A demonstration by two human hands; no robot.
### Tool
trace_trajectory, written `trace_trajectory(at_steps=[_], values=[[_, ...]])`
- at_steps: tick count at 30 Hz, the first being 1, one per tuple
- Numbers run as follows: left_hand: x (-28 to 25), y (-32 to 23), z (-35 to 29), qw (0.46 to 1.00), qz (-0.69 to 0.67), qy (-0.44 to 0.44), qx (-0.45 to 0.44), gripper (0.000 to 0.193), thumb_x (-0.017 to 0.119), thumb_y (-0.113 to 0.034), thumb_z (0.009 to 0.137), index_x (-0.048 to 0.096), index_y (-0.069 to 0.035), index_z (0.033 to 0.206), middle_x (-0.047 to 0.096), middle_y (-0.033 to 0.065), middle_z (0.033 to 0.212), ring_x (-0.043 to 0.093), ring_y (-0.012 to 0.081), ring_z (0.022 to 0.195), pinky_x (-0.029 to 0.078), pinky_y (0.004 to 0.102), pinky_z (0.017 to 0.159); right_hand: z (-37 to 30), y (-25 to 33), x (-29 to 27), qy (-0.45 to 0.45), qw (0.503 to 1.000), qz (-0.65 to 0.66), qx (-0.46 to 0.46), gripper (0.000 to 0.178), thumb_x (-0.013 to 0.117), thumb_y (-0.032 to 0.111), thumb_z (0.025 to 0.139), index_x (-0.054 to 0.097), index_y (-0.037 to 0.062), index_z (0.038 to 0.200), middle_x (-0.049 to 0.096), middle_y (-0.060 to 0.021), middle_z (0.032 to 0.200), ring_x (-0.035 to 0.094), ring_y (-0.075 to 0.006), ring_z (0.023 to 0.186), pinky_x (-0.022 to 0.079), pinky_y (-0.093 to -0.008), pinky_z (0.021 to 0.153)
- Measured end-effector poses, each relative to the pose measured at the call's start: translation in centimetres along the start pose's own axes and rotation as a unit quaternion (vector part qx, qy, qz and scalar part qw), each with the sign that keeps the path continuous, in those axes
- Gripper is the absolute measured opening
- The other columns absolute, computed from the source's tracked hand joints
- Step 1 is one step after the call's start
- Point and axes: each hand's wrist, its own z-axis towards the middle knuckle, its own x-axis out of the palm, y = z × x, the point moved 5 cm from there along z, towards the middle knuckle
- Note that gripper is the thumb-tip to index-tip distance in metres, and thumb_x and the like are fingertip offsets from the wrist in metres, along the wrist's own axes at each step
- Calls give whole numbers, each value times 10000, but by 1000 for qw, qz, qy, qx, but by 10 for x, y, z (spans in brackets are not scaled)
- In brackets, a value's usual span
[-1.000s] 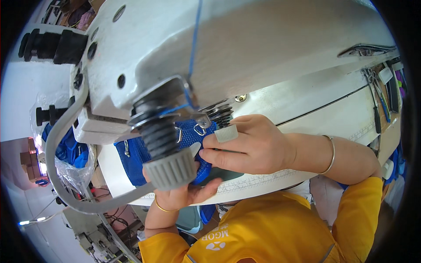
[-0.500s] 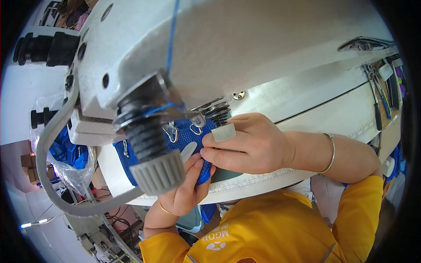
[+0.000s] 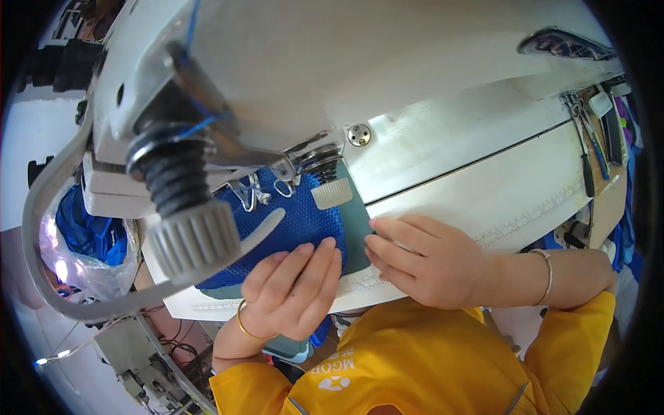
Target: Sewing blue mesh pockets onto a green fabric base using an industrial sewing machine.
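Since the earlier frames, your right hand (image 3: 429, 266) has come off the blue mesh fabric (image 3: 287, 232) and moved to the right, so the white tab (image 3: 332, 193) it had been pinching near the needle now stands free under the sewing machine head (image 3: 332, 62). Your left hand (image 3: 294, 290), which was tucked under the fabric with only its fingers showing, now lies on top of it in full view. Count what is in front of you: one piece of blue mesh fabric, one dark green plate (image 3: 356, 228) beneath and beside it, one white tab, two hands, and one bangle on each wrist, a gold one (image 3: 243, 326) on the left and a silver one (image 3: 546, 277) on the right. Your left hand is spread flat, palm down, fingers together and pointing up toward the needle, pressing the near edge of the fabric without gripping anything. Your right hand is loosely curled, palm down, fingertips touching the right edge of the green plate on the white machine table (image 3: 498, 200), holding nothing. The fabric lies on the machine bed under the presser foot, left of your right hand.
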Motion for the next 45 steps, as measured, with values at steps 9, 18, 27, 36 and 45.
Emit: trace_trajectory(at_steps=[9,18,27,36,45], values=[[29,-15,-7,997,-51,27,58,180,601,-81,865,713,23,958,716,144,992,696,236,921,574,330,782,-13,2,6,28,1000,-3,8,342,717,134,809,680,-78,1075,661,-169,1130,613,-311,1125,519,-417,985],[30,-15,-7,996,-71,-5,50,163,621,-62,838,709,43,926,722,171,940,700,250,874,570,312,721,-14,2,8,26,1000,-3,9,343,713,144,816,683,-82,1072,664,-176,1137,613,-317,1121,516,-423,991],[31,-22,-3,997,-46,6,64,147,621,-46,838,703,48,916,710,165,933,683,249,842,555,310,709,-13,0,5,47,999,-5,-1,358,703,151,817,674,-83,1086,655,-181,1145,609,-324,1116,513,-431,992],[33,-17,-10,991,-132,-10,-15,202,685,-79,741,700,29,911,676,129,952,662,246,889,559,380,776,3,-11,7,66,998,-7,-13,492,690,214,780,642,-46,1196,617,-169,1235,577,-334,1202,492,-449,1029],[36,-13,-17,988,-133,-70,-39,102,694,-77,772,692,-35,865,647,76,960,663,263,990,543,491,937,8,-18,9,102,994,26,-23,552,760,219,702,653,-73,1157,623,-166,1255,582,-332,1205,521,-431,1011]])
